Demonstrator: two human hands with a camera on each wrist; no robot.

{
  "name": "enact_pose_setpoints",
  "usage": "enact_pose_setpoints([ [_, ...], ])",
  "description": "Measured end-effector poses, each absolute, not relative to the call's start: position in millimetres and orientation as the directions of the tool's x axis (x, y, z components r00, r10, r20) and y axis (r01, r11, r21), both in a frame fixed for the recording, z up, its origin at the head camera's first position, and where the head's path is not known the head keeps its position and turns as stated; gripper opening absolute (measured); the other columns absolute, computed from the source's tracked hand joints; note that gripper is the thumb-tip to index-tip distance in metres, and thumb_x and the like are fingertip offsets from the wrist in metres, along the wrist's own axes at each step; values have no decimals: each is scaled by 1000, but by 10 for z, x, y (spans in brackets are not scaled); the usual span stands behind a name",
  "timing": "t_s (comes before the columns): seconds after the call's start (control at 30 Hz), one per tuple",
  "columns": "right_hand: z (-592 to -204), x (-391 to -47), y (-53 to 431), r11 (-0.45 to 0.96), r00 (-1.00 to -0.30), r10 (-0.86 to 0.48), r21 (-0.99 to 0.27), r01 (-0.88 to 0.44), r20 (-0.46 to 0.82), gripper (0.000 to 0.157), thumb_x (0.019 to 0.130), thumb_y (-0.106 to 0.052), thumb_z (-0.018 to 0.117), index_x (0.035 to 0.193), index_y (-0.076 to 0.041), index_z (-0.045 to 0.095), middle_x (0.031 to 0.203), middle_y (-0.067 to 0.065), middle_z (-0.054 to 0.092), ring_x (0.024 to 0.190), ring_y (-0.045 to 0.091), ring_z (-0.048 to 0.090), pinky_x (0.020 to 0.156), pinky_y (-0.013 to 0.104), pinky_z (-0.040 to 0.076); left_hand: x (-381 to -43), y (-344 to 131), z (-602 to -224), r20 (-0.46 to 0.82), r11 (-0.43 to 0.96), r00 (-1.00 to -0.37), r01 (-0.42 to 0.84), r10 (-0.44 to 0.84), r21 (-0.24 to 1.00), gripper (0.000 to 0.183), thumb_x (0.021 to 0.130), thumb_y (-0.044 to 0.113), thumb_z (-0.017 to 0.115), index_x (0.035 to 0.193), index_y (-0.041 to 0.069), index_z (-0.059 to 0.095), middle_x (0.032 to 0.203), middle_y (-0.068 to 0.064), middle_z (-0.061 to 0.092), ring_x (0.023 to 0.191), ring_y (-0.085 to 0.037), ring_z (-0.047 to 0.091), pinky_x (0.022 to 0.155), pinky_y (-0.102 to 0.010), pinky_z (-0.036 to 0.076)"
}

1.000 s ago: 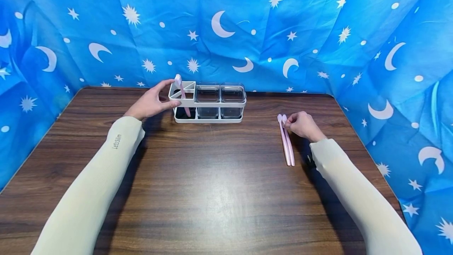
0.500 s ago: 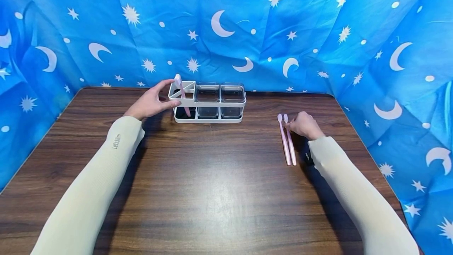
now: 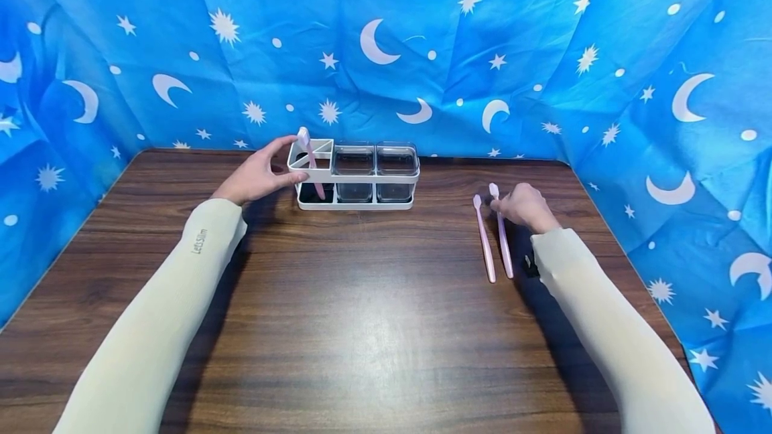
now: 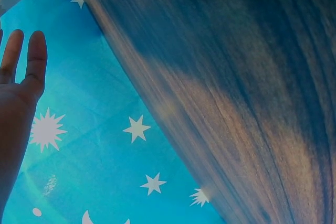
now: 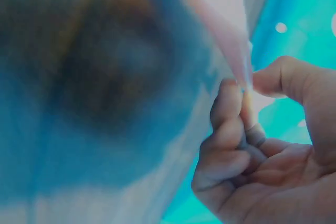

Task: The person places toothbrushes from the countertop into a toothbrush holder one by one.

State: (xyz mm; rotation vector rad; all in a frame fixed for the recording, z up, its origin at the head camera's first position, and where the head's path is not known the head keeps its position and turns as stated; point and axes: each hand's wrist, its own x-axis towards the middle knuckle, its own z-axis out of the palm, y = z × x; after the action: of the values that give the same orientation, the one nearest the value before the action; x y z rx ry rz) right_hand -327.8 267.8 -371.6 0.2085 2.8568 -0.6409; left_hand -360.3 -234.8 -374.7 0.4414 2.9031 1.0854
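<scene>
The right-hand pink toothbrush (image 3: 504, 244) of the pair on the right of the table has its long axis running away from the person, bristle head at the far end, tail toward the near edge, leaning slightly left as it goes. The right hand (image 3: 525, 207) is just to its right and pinches it near the head; the right wrist view shows thumb and a finger meeting on a pink, blurred strip, the other fingers folded in. Whether the handle touches the wood is hard to tell. Just beside it on the left, nearly parallel, lies a second toothbrush (image 3: 485, 242). Well apart to the left and a little farther off is the white holder (image 3: 362, 178), its long side crosswise to both brushes, so its divided left section is on the side away from the right hand. The left hand (image 3: 254, 174), much nearer that section, holds its end with thumb in front and a finger behind. A third toothbrush (image 3: 311, 156) leans there, head up; two clear cups (image 3: 395, 161) fill the other sections. Beyond the dark wooden table (image 3: 362, 300) hangs a blue star-and-moon cloth (image 3: 344, 19)
</scene>
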Motion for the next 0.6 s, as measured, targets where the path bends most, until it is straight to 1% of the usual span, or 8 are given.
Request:
enact_pose_setpoints([
  [0.1,-3619,-3261,2698,886,-989,49,-451,107,-138,29,91,-26,59,76,-1,65,70,6,58,63,22,49,54,32,38,-3600,-2346,-3746,88,718,-960,259,267,646,91,78,60,67,151,31,20,149,-15,28,126,-40,37,99,-63,29],
  [0.2,-3517,-3242,2677,862,-999,25,-505,42,-41,25,91,-23,59,83,0,66,77,10,62,67,23,52,57,33,42,-3599,-2344,-3744,87,719,-959,260,269,645,91,78,60,67,151,31,20,150,-15,27,127,-40,35,99,-64,27],
  [0.23,-3480,-3237,2662,856,-1000,25,-516,26,-9,25,92,-22,59,89,2,66,82,12,62,71,25,53,58,33,43,-3598,-2343,-3744,87,719,-959,260,269,644,91,78,60,67,151,31,20,150,-15,27,127,-40,35,99,-64,27],
  [0.33,-3379,-3240,2605,834,-994,14,-550,-48,108,23,92,-21,60,92,1,66,86,14,63,73,26,53,60,34,42,-3600,-2344,-3744,87,720,-959,260,269,643,91,78,60,67,151,30,20,150,-15,28,128,-40,35,99,-64,27],
  [0.47,-3270,-3243,2503,799,-956,3,-576,-174,292,21,91,-21,62,89,-1,67,84,13,64,73,23,51,60,31,39,-3602,-2346,-3743,84,724,-960,256,266,641,92,77,61,67,151,30,20,149,-15,28,126,-40,36,99,-64,28],
  [0.6,-3187,-3215,2392,739,-900,14,-610,-285,436,22,92,-23,63,92,-2,67,84,10,64,72,18,53,60,23,40,-3598,-2346,-3740,87,721,-960,259,267,642,92,77,61,67,151,30,21,148,-15,30,125,-40,38,98,-63,29],
])
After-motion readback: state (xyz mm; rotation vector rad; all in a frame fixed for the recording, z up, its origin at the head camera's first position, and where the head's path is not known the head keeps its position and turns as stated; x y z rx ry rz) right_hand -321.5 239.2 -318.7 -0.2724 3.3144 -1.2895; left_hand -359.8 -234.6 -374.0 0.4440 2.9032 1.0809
